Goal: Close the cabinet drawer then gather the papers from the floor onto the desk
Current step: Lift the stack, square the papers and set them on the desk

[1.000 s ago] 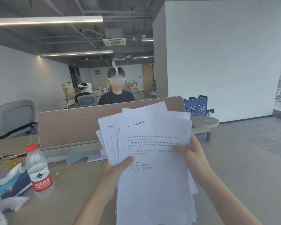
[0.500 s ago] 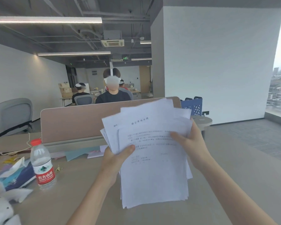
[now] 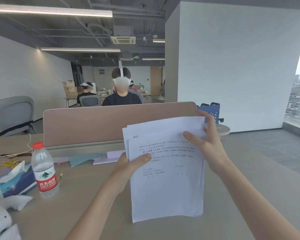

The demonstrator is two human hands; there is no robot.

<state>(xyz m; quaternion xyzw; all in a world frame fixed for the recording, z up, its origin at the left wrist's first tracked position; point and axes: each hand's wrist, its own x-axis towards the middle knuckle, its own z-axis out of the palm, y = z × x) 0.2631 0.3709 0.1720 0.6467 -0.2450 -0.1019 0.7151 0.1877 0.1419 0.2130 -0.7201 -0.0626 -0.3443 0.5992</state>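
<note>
I hold a stack of white printed papers (image 3: pixel 166 184) upright over the grey-brown desk (image 3: pixel 87 208). The stack's bottom edge seems to rest on or hang just above the desktop. My left hand (image 3: pixel 128 164) pinches the stack's left edge, thumb on the front sheet. My right hand (image 3: pixel 208 144) grips the upper right corner, thumb in front and fingers curled over the top. The sheets are fanned slightly at the top. The cabinet drawer and the floor by the desk are out of view.
A water bottle (image 3: pixel 44 170) with a red cap stands at the left, beside a tissue box (image 3: pixel 14 181) and loose coloured papers (image 3: pixel 87 158). A tan divider panel (image 3: pixel 118 123) runs behind the desk, with a person (image 3: pixel 121 96) seated beyond it. A blue basket (image 3: pixel 213 113) sits at the far right.
The stack has dropped lower toward the desk and shifted right. My right hand slid up from the right edge to the top right corner, and the sheets are more squared together.
</note>
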